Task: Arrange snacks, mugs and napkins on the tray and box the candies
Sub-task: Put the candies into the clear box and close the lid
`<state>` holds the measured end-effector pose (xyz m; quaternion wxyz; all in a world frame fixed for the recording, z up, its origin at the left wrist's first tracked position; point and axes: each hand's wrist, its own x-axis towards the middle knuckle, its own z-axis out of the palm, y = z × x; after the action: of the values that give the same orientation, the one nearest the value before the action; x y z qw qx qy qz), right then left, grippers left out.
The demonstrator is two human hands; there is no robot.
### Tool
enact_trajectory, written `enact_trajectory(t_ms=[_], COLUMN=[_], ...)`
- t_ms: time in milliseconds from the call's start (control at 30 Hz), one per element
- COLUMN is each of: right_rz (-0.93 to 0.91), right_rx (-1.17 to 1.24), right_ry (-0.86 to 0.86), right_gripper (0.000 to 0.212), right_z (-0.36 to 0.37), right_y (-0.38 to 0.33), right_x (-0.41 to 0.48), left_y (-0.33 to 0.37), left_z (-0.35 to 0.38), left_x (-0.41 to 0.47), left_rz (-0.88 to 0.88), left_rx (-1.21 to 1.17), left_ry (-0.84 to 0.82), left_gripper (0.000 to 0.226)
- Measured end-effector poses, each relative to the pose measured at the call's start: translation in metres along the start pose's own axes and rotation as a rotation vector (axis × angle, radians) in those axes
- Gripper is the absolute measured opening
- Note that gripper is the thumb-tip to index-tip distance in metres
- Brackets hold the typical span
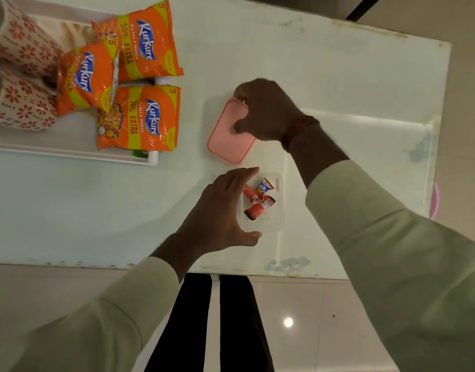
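Observation:
A small clear plastic box stands near the table's front edge with several wrapped candies inside. My left hand cups the box's left side, thumb at its near corner. Just beyond it a pink lid lies flat on the table, and my right hand grips its far right edge with the thumb pressing on top. At the far left a white tray carries three orange Kurkure snack packets and two red-flowered mugs. A pale napkin lies under the packets.
The pale glass table has a worn edge at the front and right. Something pink pokes out past the right edge. My dark trouser legs and the glossy tiled floor show below the front edge.

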<state>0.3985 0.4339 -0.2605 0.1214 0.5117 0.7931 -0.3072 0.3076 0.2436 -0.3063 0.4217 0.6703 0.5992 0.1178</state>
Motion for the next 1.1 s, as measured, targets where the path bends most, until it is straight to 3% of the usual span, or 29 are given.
enact_trajectory(t_ms=[133,300,567,900,1100], right_rz=[-0.07,-0.119,-0.038,0.039,0.121], right_rx=[0.229,0.112,-0.077,-0.127,-0.123], right_ry=[0.259,0.438,0.233,0.281,0.285], right_gripper=[0.017,0.037,0.068,0.053,0.056], right_z=[-0.005,0.017,0.05,0.071,0.078], right_y=[0.001,-0.002,-0.014,-0.021,-0.03], right_x=[-0.038,-0.102,-0.162,-0.191,-0.199], left_y=[-0.004,-0.005,-0.002,0.007,0.009], left_z=[0.006,0.014,0.016,0.007,0.006], left_x=[-0.003,-0.006,-0.006,-0.009,-0.009], left_rz=[-0.023,-0.085,-0.094,-0.091,-0.076], left_rx=[-0.033,-0.082,-0.074,-0.095,-0.101], left_ry=[0.024,0.071,0.079,0.055,0.047], left_gripper=[0.119,0.125,0.128,0.136,0.131])
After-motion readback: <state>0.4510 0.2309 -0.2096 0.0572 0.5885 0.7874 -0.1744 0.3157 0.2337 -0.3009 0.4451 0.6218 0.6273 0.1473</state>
